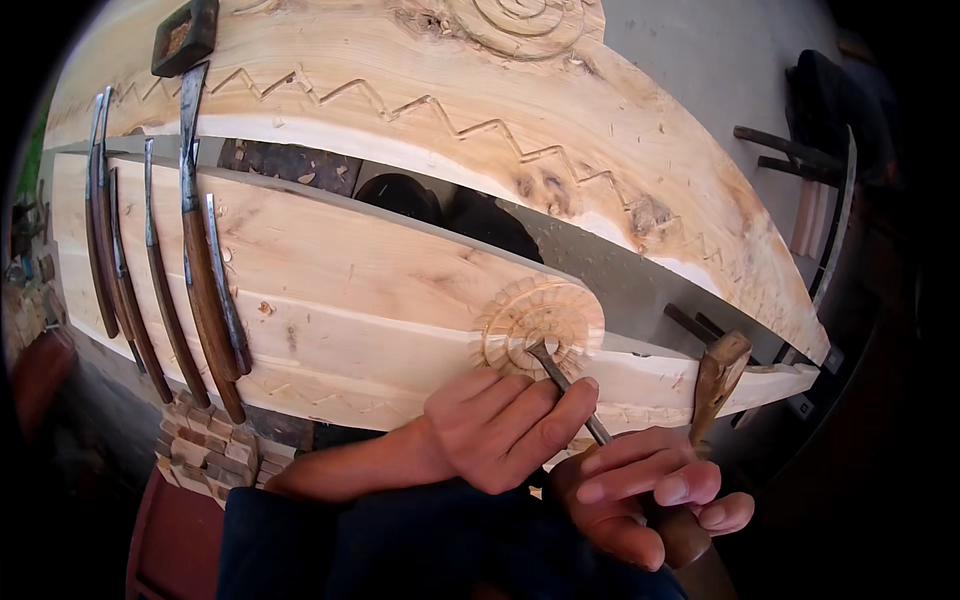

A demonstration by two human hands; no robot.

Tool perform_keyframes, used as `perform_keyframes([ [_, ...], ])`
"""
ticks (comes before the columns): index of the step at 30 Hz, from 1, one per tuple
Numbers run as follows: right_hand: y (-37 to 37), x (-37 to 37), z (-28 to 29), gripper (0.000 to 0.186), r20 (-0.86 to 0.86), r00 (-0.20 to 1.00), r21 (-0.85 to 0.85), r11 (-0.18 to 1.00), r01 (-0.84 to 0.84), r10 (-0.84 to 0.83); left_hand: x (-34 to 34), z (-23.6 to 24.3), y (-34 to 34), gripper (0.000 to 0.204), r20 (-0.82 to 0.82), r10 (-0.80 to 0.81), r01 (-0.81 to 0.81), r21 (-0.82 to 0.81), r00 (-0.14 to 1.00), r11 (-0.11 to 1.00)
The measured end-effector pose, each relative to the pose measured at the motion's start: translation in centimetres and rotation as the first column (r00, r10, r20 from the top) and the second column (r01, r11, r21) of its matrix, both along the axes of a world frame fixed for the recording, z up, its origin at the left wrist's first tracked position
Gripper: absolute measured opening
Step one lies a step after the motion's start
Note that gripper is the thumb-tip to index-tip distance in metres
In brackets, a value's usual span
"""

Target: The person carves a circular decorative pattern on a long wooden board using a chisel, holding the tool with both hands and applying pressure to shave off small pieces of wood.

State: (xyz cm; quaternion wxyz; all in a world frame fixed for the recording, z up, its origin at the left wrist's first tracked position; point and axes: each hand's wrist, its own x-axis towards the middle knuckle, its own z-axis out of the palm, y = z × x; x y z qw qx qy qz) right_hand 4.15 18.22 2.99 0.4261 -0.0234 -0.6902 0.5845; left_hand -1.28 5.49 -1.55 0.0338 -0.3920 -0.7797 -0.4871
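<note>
A carving gouge slants across the near wooden board, its steel tip in the middle of a carved round rosette. My left hand is closed around the steel shaft close to the rosette, resting by the board's near side. Loosely curled, my right hand holds the gouge's wooden handle at the lower right. Part of the handle is hidden behind the fingers. Just beyond the right hand, a wooden mallet lies across the board's narrow end.
Several wood-handled chisels and gouges lie over the near board's left end. A larger board with a carved zigzag and spiral lies beyond a gap. A dark box sits on it. Small wood blocks are stacked at the lower left.
</note>
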Motion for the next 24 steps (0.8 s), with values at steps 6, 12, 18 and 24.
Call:
perform_keyframes([
  [6,1.5,-1.9,0.6,0.052,-0.008,0.981,-0.103,0.976,-0.194,0.194,0.0,-0.5,0.9,0.031,-0.014,0.044,-0.044,-0.019,0.999,0.999],
  [12,1.3,-2.3,0.9,0.055,0.049,0.988,-0.134,0.981,-0.14,0.147,-0.1,-0.9,1.2,0.031,-0.022,0.041,-0.042,-0.019,0.999,0.999],
  [18,-0.2,-2.6,1.6,0.06,0.052,0.992,-0.248,0.964,-0.095,0.111,-0.2,-0.8,1.2,0.031,-0.005,0.04,-0.041,-0.034,0.999,0.999],
  [24,0.2,-2.3,2.7,0.059,0.228,0.959,-0.197,0.972,-0.127,0.171,-0.3,-0.8,1.2,0.032,0.007,0.043,-0.042,-0.035,0.999,0.999],
])
